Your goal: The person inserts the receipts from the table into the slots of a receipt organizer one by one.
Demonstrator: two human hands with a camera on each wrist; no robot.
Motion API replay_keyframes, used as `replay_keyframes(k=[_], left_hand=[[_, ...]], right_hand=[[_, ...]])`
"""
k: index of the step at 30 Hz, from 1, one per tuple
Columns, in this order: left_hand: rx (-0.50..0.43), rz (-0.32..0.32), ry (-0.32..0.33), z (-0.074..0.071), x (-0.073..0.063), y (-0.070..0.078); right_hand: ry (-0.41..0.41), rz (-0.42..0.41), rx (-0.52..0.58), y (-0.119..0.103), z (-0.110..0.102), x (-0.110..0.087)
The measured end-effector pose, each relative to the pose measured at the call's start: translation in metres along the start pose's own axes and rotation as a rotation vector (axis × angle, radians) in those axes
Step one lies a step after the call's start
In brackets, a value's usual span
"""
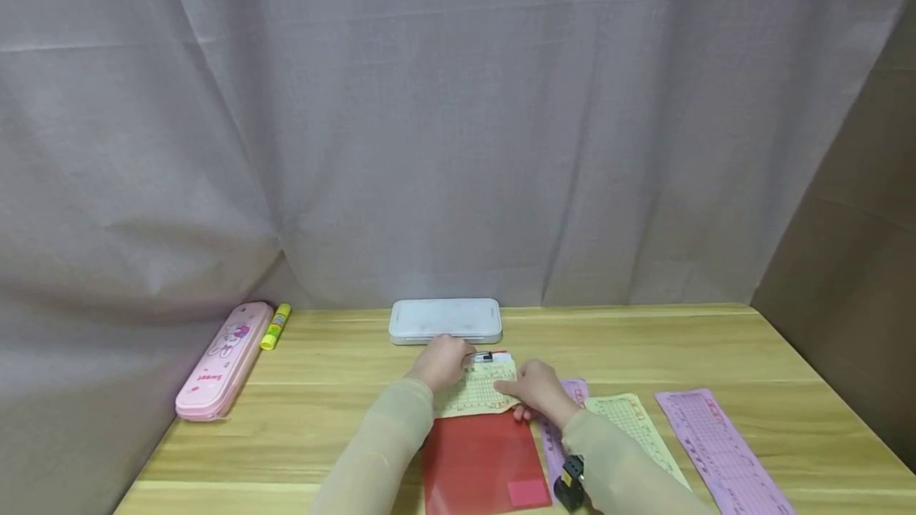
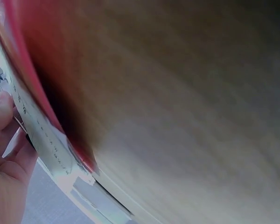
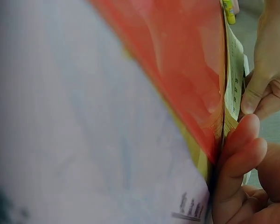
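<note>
A red folder (image 1: 483, 463) lies in front of me, with a yellow grid-printed paper sheet (image 1: 472, 396) across its upper part. A metal clip (image 1: 488, 356) with black parts is at the top edge of the sheet. My left hand (image 1: 442, 362) grips this clip from the left; in the left wrist view its thumb and fingers close around the clip's thin metal lever (image 2: 19, 123). My right hand (image 1: 540, 388) pinches the sheet's right edge, thumb on top. In the right wrist view, the right fingers (image 3: 240, 154) curl at the folder's edge.
A white case (image 1: 445, 318) stands behind the hands. A pink pencil case (image 1: 225, 356) and a yellow glue stick (image 1: 275, 327) lie at the left. Right of the folder are a purple sheet (image 1: 553, 447), another yellow sheet (image 1: 633, 420) and a second purple sheet (image 1: 723, 451).
</note>
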State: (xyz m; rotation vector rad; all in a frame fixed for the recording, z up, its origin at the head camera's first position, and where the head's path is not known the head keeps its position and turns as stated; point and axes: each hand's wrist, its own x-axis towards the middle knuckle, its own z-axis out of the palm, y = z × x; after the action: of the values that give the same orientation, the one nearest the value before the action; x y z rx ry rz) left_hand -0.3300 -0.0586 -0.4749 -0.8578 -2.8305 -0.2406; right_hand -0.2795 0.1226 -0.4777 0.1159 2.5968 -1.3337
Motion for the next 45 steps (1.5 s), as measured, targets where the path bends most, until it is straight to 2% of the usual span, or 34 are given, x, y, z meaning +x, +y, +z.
replay_keyframes(k=[11, 24, 32, 39, 45], left_hand=[[0.007, 0.006, 0.01, -0.001, 0.0, 0.001], [-0.076, -0.084, -0.098, -0.012, 0.005, 0.002], [-0.064, -0.057, -0.094, -0.011, 0.005, 0.002], [-0.036, -0.018, -0.058, -0.007, 0.004, 0.001], [-0.011, -0.023, -0.066, -0.005, 0.003, 0.004]], right_hand=[[-0.003, 0.036, -0.027, -0.002, 0.001, 0.008], [-0.031, 0.089, -0.029, -0.004, -0.004, 0.007], [-0.004, 0.076, -0.042, -0.002, -0.001, 0.011], [0.013, 0.068, -0.023, -0.001, 0.001, 0.015], [0.011, 0.076, 0.003, 0.001, 0.002, 0.016]])
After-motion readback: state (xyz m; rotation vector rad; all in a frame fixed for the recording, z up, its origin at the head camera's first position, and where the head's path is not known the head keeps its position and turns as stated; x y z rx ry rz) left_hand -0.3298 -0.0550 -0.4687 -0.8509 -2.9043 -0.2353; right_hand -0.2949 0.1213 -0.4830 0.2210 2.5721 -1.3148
